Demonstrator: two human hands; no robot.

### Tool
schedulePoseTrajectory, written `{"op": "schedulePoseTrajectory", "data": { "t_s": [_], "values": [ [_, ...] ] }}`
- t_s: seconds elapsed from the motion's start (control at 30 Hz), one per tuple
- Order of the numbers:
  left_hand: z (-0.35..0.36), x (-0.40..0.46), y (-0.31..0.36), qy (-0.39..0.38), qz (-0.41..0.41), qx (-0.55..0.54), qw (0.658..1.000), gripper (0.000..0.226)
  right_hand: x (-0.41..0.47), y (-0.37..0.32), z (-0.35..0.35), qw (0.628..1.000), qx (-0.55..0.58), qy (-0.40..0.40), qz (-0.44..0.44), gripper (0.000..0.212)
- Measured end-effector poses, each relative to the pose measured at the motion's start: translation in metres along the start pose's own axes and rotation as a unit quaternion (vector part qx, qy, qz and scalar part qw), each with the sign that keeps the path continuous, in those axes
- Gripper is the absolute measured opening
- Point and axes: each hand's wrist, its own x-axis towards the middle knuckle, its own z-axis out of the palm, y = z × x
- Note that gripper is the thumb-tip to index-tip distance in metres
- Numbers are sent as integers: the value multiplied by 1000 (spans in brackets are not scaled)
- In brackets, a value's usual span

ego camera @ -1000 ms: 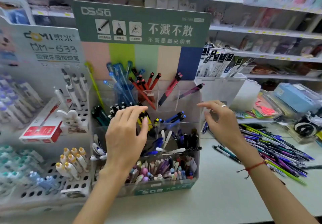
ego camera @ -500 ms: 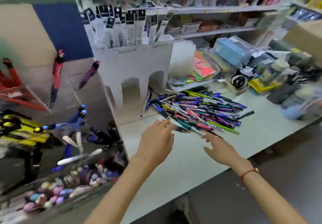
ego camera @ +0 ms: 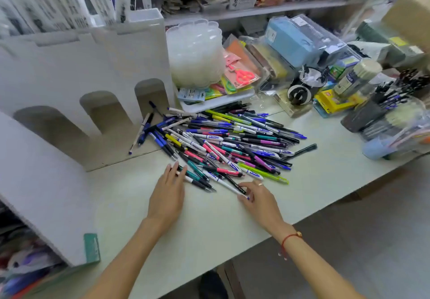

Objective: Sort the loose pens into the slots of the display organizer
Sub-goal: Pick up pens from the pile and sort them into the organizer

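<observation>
A heap of loose pens [ego camera: 230,140] in blue, pink, green, black and white lies on the pale table [ego camera: 209,224]. My left hand [ego camera: 167,194] rests with straight fingers on a white and black pen [ego camera: 197,182] at the heap's near left edge. My right hand [ego camera: 258,197] is at the near edge, thumb and forefinger pinching the end of a white pen [ego camera: 226,184]. The display organizer [ego camera: 46,182] shows only its white side panel at the left, with blurred pens low in the corner.
A white cardboard stand with arched cut-outs [ego camera: 93,70] sits behind the left of the heap. Clear stacked trays [ego camera: 195,52], scissors packs [ego camera: 242,75], a blue box [ego camera: 293,38] and tubs of pens [ego camera: 381,112] crowd the back and right. The table edge [ego camera: 325,205] runs diagonally at the right.
The view has swung right from the organizer to the pen heap. Both hands left the organizer and moved onto the near edge of the heap; the right hand has taken a white pen.
</observation>
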Motion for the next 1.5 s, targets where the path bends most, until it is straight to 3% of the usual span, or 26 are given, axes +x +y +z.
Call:
{"op": "schedulePoseTrajectory", "data": {
  "t_s": [0.17,0.23,0.3,0.43,0.53,0.63,0.73,0.87,1.0,1.1,1.23,1.33,1.4,1.5],
  "values": [
    [6,4,11,31,38,29,998,59,22,-12,3,996,-52,67,-40,38],
    [-1,10,4,34,58,47,997,71,28,-15,4,985,-100,99,-100,57],
    [-8,17,-6,24,64,66,995,79,34,-23,6,977,-141,66,-147,81],
    [-19,20,-13,22,-41,16,999,78,47,-45,26,951,-252,25,-176,103],
    [-16,4,-15,45,-123,-32,991,67,56,-67,42,930,-315,46,-183,92],
    [-12,-17,-17,19,-177,-44,983,59,61,-87,49,921,-351,55,-159,73],
    [-13,-29,-20,-3,-174,-29,984,59,68,-100,51,916,-374,28,-143,56],
    [-27,-30,-22,-30,-169,-32,985,55,69,-108,52,927,-354,-9,-122,56],
    [-41,-25,-12,-11,-215,-136,967,41,66,-114,41,933,-335,-36,-129,50],
    [-43,-21,-4,-26,-244,-216,945,37,68,-108,35,950,-259,-87,-149,38],
    [-42,-17,8,-58,-263,-277,922,33,71,-104,15,971,-95,-204,-82,40],
    [-38,-17,17,-63,-273,-347,895,27,69,-104,-5,959,29,-282,-28,46],
    [-39,-15,23,-57,-293,-431,852,23,67,-105,-15,940,123,-319,19,49],
    [-55,-12,36,-71,-320,-557,763,22,68,-104,-23,873,318,-362,69,36]
  ]
}}
